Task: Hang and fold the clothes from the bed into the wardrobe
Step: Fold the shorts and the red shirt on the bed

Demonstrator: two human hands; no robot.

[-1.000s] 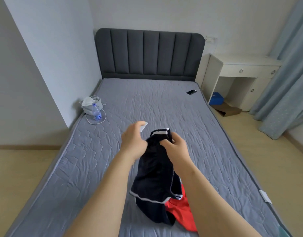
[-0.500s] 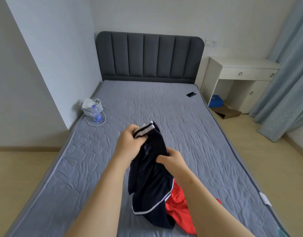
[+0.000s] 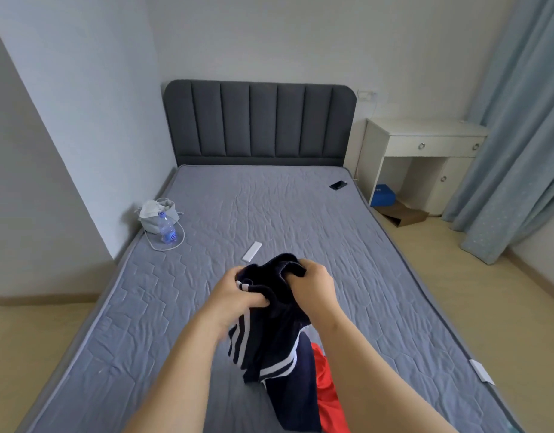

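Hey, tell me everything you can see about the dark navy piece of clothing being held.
The navy garment is dark, soft-looking fabric with white stripes along its side and hem. Its top is bunched between the left hand and right hand, which both grip it above the bed. The rest hangs crumpled, its lower end partly covering a red garment.

The navy garment (image 3: 278, 348) is soft matt cloth with white stripes. The bed (image 3: 269, 220) has quilted grey fabric, its headboard (image 3: 260, 123) padded textile. The bottle (image 3: 167, 228) is clear plastic.
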